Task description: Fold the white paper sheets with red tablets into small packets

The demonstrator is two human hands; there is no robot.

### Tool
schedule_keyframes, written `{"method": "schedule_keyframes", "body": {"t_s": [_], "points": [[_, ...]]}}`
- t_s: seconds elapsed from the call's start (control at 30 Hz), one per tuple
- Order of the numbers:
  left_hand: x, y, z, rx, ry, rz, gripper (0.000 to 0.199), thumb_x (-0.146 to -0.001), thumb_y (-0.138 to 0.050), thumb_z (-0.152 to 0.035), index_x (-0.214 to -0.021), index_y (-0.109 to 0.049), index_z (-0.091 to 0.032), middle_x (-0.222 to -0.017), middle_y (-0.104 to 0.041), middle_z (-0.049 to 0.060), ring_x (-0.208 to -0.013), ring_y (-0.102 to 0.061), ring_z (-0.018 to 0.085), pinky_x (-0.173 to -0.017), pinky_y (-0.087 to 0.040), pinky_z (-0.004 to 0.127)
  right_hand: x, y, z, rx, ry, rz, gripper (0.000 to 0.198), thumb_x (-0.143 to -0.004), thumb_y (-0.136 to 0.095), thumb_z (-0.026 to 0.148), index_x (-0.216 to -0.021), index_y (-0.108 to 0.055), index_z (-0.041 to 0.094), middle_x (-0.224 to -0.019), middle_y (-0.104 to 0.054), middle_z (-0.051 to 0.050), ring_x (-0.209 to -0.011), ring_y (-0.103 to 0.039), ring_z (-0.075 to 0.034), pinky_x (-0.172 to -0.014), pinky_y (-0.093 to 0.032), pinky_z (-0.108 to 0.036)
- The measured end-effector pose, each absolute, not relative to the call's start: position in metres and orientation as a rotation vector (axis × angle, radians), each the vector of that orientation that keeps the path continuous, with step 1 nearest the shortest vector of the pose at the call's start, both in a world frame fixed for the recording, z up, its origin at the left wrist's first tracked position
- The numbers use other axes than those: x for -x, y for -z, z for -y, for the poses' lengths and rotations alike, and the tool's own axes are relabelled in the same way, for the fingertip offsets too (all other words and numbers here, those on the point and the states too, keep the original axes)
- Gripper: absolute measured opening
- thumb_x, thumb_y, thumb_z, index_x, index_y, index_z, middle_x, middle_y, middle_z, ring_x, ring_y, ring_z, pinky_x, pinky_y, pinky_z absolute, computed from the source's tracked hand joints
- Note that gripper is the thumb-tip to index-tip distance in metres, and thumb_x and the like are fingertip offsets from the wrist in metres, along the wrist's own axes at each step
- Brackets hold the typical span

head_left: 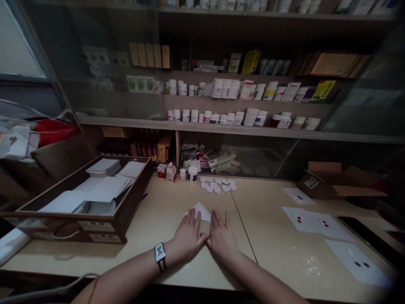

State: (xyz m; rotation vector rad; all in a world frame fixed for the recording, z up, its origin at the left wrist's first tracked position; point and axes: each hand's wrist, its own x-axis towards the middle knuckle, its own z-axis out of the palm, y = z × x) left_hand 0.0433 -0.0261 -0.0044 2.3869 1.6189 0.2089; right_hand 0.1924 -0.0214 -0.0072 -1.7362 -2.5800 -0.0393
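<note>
A white paper [201, 210], folded to a triangle with its point away from me, lies on the tabletop. My left hand [189, 236] rests flat over its left side, fingers stretched forward. My right hand [221, 236] lies at its right corner with the fingers extended, its little finger side spread a little. The two thumbs meet near the paper's lower edge. Beyond the paper sits a group of small folded paper packets [217, 185]. Both hands press on the paper or table without gripping anything; whatever lies inside the fold is hidden.
On the left stands a wooden drawer [122, 228] holding stacks of white paper. To the right lie paper sheets [311, 219] bearing pills, a dark phone [368, 238] and an open cardboard box [329, 185]. Small bottles [192, 174] stand at the back, below shelves of medicine.
</note>
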Motion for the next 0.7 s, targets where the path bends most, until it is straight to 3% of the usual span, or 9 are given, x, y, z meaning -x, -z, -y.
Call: {"method": "schedule_keyframes", "body": {"t_s": [0.1,0.2,0.37,0.47,0.53,0.63,0.7], "points": [[-0.044,0.000,0.023,-2.402,-0.258,-1.633,0.062,-0.090,-0.035,-0.049,-0.144,-0.032,-0.018,-0.145,-0.034,0.019,-0.133,-0.031,0.037,-0.105,-0.028,0.049,-0.194,-0.002,0.016,1.709,-0.020,2.553,0.051,-0.089,-0.045,0.035,-0.126,-0.055,0.001,-0.129,-0.051,-0.029,-0.129,-0.039,-0.036,-0.110,-0.007,-0.055],[-0.044,-0.004,0.021,-2.447,-0.330,-1.627,0.053,-0.092,-0.034,-0.046,-0.138,-0.042,-0.021,-0.137,-0.043,0.018,-0.127,-0.037,0.035,-0.104,-0.029,0.050,-0.199,-0.011,0.010,1.668,-0.105,2.477,0.035,-0.089,-0.044,0.029,-0.105,-0.068,0.009,-0.105,-0.067,-0.021,-0.106,-0.057,-0.032,-0.108,-0.015,-0.052],[-0.039,-0.006,0.017,-2.511,-0.344,-1.556,0.043,-0.093,-0.034,-0.042,-0.127,-0.051,-0.021,-0.130,-0.048,0.016,-0.125,-0.039,0.032,-0.105,-0.022,0.056,-0.207,-0.016,0.006,1.628,-0.127,2.402,0.026,-0.086,-0.047,0.021,-0.075,-0.069,0.015,-0.081,-0.068,-0.013,-0.084,-0.060,-0.025,-0.104,-0.020,-0.048],[-0.028,-0.007,0.012,-2.545,-0.327,-1.418,0.042,-0.093,-0.035,-0.042,-0.128,-0.051,-0.024,-0.136,-0.045,0.015,-0.130,-0.035,0.031,-0.106,-0.020,0.057,-0.208,-0.014,0.006,1.579,-0.112,2.386,0.020,-0.082,-0.048,0.017,-0.079,-0.068,0.015,-0.083,-0.068,-0.011,-0.086,-0.058,-0.024,-0.104,-0.019,-0.046],[-0.018,-0.007,0.006,-2.557,-0.310,-1.310,0.044,-0.093,-0.037,-0.042,-0.133,-0.045,-0.026,-0.142,-0.039,0.013,-0.134,-0.031,0.029,-0.107,-0.022,0.053,-0.209,-0.013,0.005,1.476,-0.137,2.415,0.022,-0.080,-0.049,0.013,-0.091,-0.067,0.016,-0.095,-0.068,-0.011,-0.096,-0.057,-0.024,-0.105,-0.020,-0.045],[-0.007,-0.006,-0.001,-2.556,-0.290,-1.211,0.043,-0.095,-0.035,-0.037,-0.136,-0.043,-0.029,-0.147,-0.034,0.010,-0.136,-0.029,0.026,-0.109,-0.022,0.048,-0.209,-0.010,0.002,1.300,-0.219,2.534,0.030,-0.078,-0.049,0.009,-0.102,-0.065,0.017,-0.110,-0.066,-0.009,-0.114,-0.050,-0.022,-0.102,-0.026,-0.038],[-0.005,-0.005,-0.003,-2.543,-0.315,-1.208,0.042,-0.095,-0.034,-0.035,-0.135,-0.045,-0.029,-0.148,-0.032,0.009,-0.136,-0.028,0.026,-0.110,-0.022,0.045,-0.209,-0.008,0.000,1.250,-0.242,2.592,0.029,-0.079,-0.048,0.008,-0.101,-0.066,0.016,-0.109,-0.066,-0.009,-0.115,-0.049,-0.021,-0.098,-0.029,-0.034]]}}
